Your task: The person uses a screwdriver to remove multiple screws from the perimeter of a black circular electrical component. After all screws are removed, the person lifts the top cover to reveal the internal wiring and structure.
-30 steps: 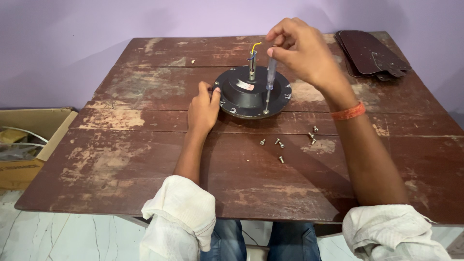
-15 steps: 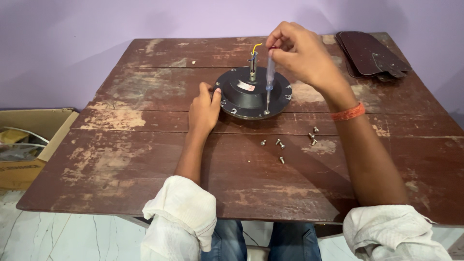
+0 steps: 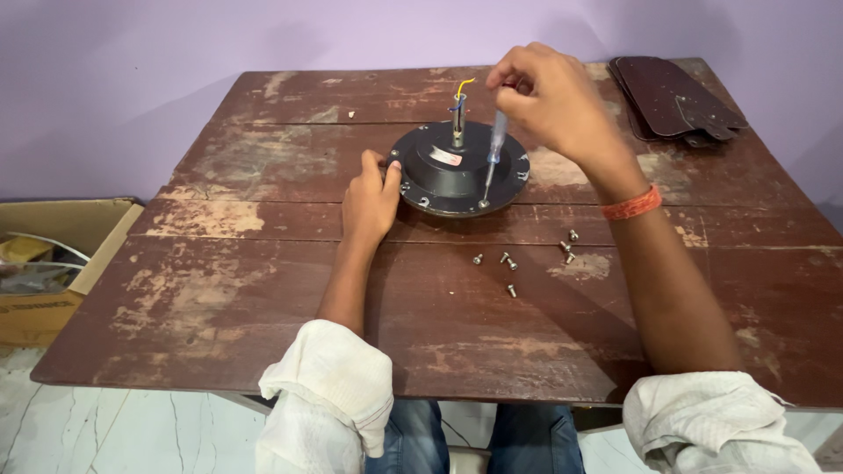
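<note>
One broad wooden table (image 3: 263, 290), dark brown planks, varnish worn to pale scuffed patches, square-edged, set close against a plain lilac wall (image 3: 176, 53). Plenty of bare board left and near of centre; front edge open above a pale marbled floor (image 3: 105, 430). Off the left edge, low down, an open cardboard box (image 3: 53, 263) with papers or wrappers inside, too jumbled to tell apart. At the far right corner, a stack of flat dark brown blades (image 3: 676, 96), rounded ends, overhanging nothing. Near the table's middle, toward the far side, a round black metal motor housing (image 3: 457, 171), shallow dome with a flanged rim, upright steel shaft in the centre, yellow and blue wires sprouting from its top. Left hand (image 3: 371, 197) pressed to the housing's left rim, fingers curled against it. Right hand (image 3: 549, 101) raised above, fingers clamped together on a clear-handled screwdriver (image 3: 494, 154), held near upright, tip down on the rim's front right. Several small silvery screws (image 3: 509, 263) scattered loose on the wood just in front of the housing.
</note>
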